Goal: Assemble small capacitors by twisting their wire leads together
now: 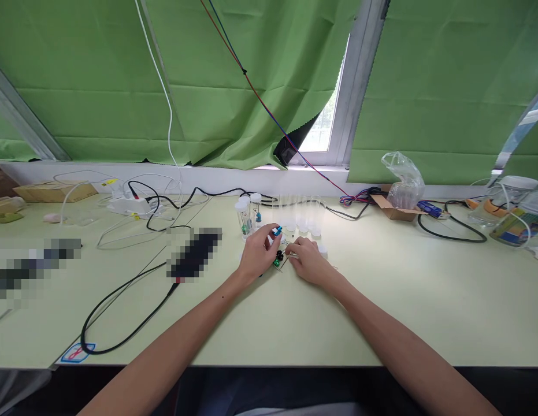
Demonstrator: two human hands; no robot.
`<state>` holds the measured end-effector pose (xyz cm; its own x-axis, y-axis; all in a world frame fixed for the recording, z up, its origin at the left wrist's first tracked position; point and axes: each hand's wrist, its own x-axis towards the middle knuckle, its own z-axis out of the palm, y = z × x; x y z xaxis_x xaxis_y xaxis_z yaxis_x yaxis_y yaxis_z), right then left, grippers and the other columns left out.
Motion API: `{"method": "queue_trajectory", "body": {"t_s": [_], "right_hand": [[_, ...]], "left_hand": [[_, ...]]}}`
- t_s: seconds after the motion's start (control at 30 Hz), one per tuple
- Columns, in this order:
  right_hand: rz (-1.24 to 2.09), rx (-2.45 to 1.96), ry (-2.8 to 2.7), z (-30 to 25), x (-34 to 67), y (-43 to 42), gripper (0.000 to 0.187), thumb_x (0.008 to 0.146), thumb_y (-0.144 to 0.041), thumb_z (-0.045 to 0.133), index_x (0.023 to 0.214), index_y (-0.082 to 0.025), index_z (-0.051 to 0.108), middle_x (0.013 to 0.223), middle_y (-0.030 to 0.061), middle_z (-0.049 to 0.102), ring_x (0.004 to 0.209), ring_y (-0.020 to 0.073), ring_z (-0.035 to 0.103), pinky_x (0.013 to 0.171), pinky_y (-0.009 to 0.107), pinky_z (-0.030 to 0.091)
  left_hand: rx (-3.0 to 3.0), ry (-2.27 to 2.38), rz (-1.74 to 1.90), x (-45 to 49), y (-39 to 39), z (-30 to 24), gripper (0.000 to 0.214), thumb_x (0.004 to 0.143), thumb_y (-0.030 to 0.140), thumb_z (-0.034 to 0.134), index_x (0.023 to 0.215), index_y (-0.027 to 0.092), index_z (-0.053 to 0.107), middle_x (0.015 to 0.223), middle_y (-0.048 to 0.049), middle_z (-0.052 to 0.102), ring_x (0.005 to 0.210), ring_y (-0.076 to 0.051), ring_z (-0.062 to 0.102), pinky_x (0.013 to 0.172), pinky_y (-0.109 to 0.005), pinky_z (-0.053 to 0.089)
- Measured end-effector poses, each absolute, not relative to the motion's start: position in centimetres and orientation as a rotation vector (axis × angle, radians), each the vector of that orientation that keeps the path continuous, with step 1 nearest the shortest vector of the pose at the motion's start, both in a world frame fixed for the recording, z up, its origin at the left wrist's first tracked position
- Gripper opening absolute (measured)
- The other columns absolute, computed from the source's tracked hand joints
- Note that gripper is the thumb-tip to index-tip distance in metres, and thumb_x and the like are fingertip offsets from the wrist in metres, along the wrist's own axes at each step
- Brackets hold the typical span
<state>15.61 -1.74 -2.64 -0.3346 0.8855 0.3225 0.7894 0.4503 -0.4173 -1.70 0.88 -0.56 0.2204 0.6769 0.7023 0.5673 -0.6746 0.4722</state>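
Observation:
Between thumb and fingers, my left hand [260, 249] pinches a small blue piece [277, 230] just above the table. Opposite it, my right hand [307, 260] has its fingers curled together at a small pile; what they grip, if anything, is too small to make out. In the pile between the hands are black pieces [279, 255], green pieces [276, 263] and thin metal rods. Just behind my left hand stand clear tubes with white caps [243, 216], with green and blue pieces inside. More clear tubes [302, 214] stand upside down behind my right hand.
A blurred dark device [195, 254] with a black cable lies to the left. Along the back run cables and a white power strip [129, 204]. A cardboard box [396, 211] holding a plastic bag and large jars [518, 216] stand at the right.

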Motion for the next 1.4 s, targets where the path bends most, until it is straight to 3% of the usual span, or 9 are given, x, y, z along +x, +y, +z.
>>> {"method": "queue_trajectory", "body": {"t_s": [0.7,1.13,1.4], "right_hand": [[0.347,-1.44,-2.252,-1.9,16.2,-1.8,0.004,0.091,-0.018,0.058,0.088,-0.02,0.06,0.102,0.0071,0.053,0.1,0.0221,0.047,0.095,0.041,0.036],[0.334,-1.363,-2.204,-1.7,16.4,-1.5,0.006,0.092,-0.017,0.055,0.087,-0.019,0.059,0.1,0.0073,0.055,0.097,0.0218,0.048,0.093,0.042,0.038],[0.247,-1.234,-2.077,-1.7,16.4,-1.2,0.014,0.095,-0.021,0.046,0.083,-0.02,0.051,0.092,0.0072,0.058,0.09,0.0219,0.049,0.082,0.036,0.042]], "left_hand": [[2.377,1.194,1.444,-1.6,0.9,-0.6,0.021,0.09,0.028,0.056,0.109,0.019,0.061,0.079,0.0015,0.064,0.05,-0.006,0.047,0.056,-0.021,0.043],[2.388,1.18,1.409,-1.8,1.0,-0.8,0.022,0.091,0.027,0.055,0.11,0.019,0.061,0.082,0.0009,0.065,0.05,-0.007,0.047,0.057,-0.022,0.042],[2.394,1.201,1.362,-1.8,1.0,-0.8,0.023,0.091,0.029,0.053,0.111,0.02,0.06,0.083,0.0005,0.066,0.051,-0.007,0.049,0.058,-0.023,0.043]]}}
